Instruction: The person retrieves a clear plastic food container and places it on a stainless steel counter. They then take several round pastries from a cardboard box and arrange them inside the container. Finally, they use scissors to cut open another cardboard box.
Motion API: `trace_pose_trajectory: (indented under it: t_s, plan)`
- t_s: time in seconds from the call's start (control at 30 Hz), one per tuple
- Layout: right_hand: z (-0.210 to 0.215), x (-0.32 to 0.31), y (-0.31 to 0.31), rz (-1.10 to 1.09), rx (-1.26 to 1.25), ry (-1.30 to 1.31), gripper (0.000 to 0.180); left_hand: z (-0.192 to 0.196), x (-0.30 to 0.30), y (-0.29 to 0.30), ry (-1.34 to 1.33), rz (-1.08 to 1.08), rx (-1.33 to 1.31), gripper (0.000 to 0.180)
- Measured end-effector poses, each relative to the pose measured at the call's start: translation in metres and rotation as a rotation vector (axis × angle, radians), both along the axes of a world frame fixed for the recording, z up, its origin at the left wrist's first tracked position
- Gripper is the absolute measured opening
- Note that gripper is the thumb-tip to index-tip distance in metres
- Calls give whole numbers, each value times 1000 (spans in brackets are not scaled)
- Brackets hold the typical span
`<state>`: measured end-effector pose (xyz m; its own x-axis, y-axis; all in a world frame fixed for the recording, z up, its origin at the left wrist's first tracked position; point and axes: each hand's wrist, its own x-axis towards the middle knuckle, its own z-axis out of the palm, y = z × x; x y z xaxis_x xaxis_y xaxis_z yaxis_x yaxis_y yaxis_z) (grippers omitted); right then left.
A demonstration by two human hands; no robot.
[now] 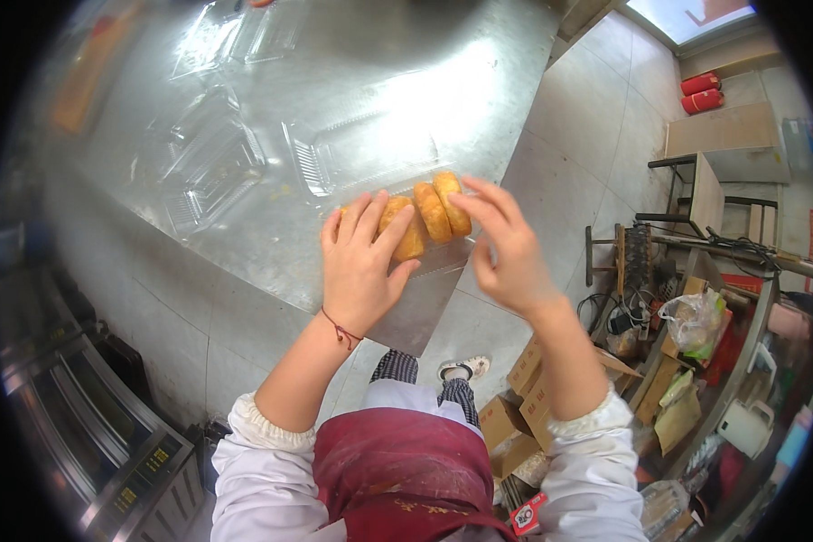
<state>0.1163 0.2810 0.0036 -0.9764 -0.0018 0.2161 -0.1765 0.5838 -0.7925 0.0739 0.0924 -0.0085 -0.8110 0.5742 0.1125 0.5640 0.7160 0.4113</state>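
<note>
Several round, golden-brown pastries stand on edge in a row; the two rightmost (pixel 443 206) lean together. They sit in a clear plastic clamshell box (pixel 434 262) at the table's near corner. My left hand (pixel 359 262) curves over the left part of the row, its forefinger and thumb around a pastry (pixel 406 237). Its palm and fingers hide part of the row. My right hand (pixel 513 262) touches the rightmost pastry with its fingertips, the fingers stretched out and the thumb apart. The box's open lid (pixel 307 161) lies beyond the pastries.
More clear plastic boxes (pixel 210 163) lie on the shiny metal table (pixel 271 262), left and far. Below on the right are open cardboard boxes (pixel 506 425) and a cluttered shelf (pixel 741 361). A metal appliance (pixel 108 425) stands at lower left.
</note>
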Motion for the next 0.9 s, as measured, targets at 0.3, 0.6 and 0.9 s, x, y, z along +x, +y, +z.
trace_pose_trajectory:
  t_s: [0.3, 0.6, 0.9]
  plan:
    - [17, -47, 22, 644, 878, 247, 32, -4, 1, 1, -2, 55, 117, 73]
    - [17, -65, 28, 847, 1059, 320, 18, -1, 0, 2, -17, 39, 175, 72]
    - [37, -72, 28, 935, 1050, 173, 16, 8, -4, 4, -82, -3, 259, 67]
